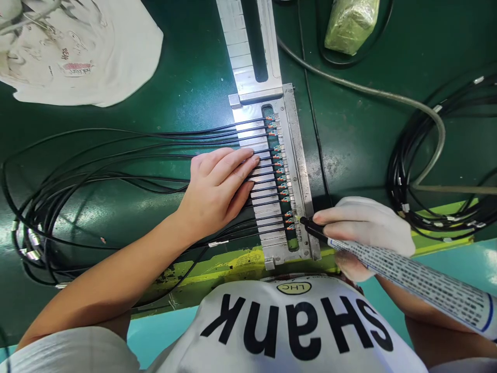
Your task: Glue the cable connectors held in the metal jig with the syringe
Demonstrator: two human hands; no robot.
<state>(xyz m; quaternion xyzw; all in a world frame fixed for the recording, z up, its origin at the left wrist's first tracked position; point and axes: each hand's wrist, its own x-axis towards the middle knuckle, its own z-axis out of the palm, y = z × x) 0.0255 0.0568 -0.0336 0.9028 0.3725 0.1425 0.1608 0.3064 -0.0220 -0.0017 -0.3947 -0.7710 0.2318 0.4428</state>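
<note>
My left hand point(223, 184) lies over several thin black cables point(194, 135), its fingers stretched out and their tips on the slotted metal fixture point(264, 228). The cables run side by side across the fixture, and their stripped ends point(280, 171) with small coloured wires line up over its dark slot. In its white glove, my right hand point(367, 228) is closed around a pen-shaped tool point(407, 277) with a black front and a white, densely printed barrel. That black tip is at the fixture's right side, close to the lowest cable ends; I cannot tell whether it touches them.
A hinged metal plate point(250, 52) extends from the fixture's far end. Cable coils lie at the left point(34, 228) and right point(404, 171). A white cloth-like sheet point(104, 52), a wrapped greenish block point(351, 26) and a grey hose point(373, 92) are on the green table point(190, 62).
</note>
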